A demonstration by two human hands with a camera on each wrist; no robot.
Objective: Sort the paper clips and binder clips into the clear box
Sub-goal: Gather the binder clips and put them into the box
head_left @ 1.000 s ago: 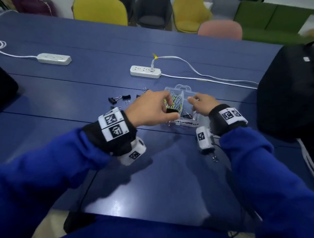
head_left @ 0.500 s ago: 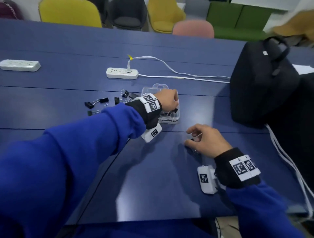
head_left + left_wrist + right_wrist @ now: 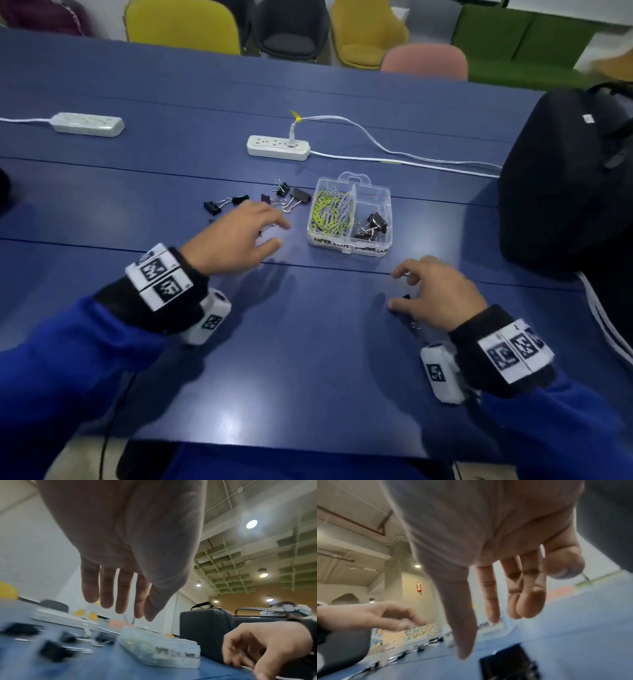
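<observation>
The blue table (image 3: 308,359) fills most of the head view. On its right side stands a black bag (image 3: 565,171). Two white power strips lie at the far side, one at the left (image 3: 87,124) and one near the middle (image 3: 278,147) with a white cable.

The clear box (image 3: 350,247) sits in the middle of the table, open. Its left compartment holds the paper clips (image 3: 330,214), yellow-green and silver; its right compartment holds some black binder clips (image 3: 373,224). More loose binder clips (image 3: 260,201) lie on the table just left of the box.

The left hand (image 3: 236,240) hovers over the table near these loose clips, fingers spread wide and holding nothing. The right hand (image 3: 435,294) is nearer and to the right, fingers loosely bent above one black binder clip (image 3: 508,661) that lies on the table under it.
</observation>
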